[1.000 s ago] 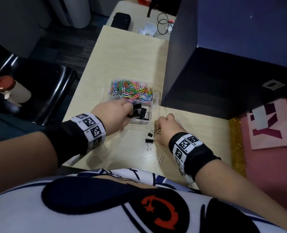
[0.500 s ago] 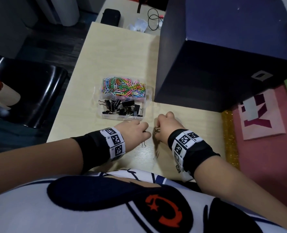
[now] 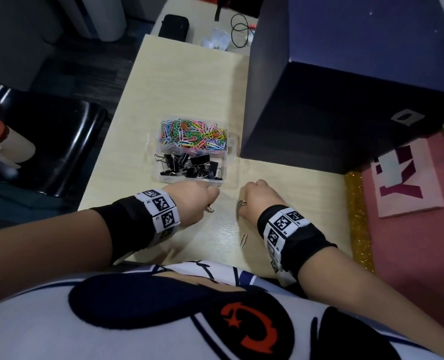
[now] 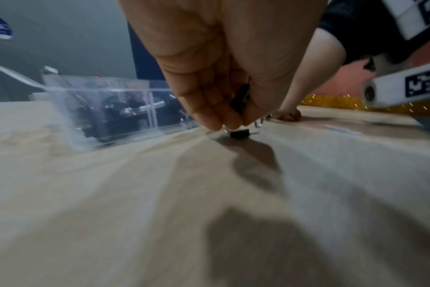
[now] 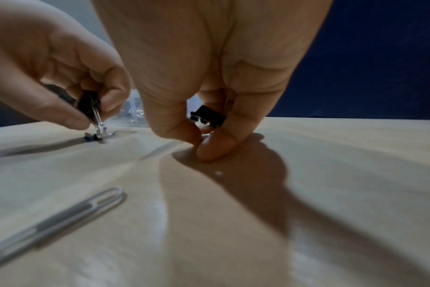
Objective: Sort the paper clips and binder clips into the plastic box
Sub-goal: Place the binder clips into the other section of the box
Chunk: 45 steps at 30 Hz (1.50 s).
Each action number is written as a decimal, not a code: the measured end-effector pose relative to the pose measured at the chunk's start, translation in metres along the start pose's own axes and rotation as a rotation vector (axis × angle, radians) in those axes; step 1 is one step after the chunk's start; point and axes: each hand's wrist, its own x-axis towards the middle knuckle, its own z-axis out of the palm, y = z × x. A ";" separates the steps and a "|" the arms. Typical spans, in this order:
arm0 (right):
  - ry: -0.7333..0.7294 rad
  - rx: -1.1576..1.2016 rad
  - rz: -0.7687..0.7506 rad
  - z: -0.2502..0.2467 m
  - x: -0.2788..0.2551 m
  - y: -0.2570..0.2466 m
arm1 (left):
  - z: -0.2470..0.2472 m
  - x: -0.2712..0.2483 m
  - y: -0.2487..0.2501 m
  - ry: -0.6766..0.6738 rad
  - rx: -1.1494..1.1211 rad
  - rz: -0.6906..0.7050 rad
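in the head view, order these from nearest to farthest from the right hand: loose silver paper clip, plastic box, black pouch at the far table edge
From the right hand:
1. Loose silver paper clip, just toward the person, beside the wrist.
2. Plastic box, ahead and left.
3. Black pouch, far end of the table, left.

My right hand (image 5: 209,77) pinches a black binder clip (image 5: 207,116) at the table (image 5: 331,174); a silver paper clip (image 5: 59,219) lies near left.
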 end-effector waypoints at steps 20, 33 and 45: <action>-0.148 -0.221 -0.135 -0.047 -0.022 -0.032 | -0.008 -0.021 -0.031 0.279 0.146 0.105; -0.138 -0.231 -0.089 -0.006 -0.023 -0.020 | 0.017 0.002 -0.015 0.011 0.250 0.034; -0.002 -0.172 -0.103 -0.002 -0.010 -0.018 | 0.017 -0.009 -0.016 0.021 0.214 0.026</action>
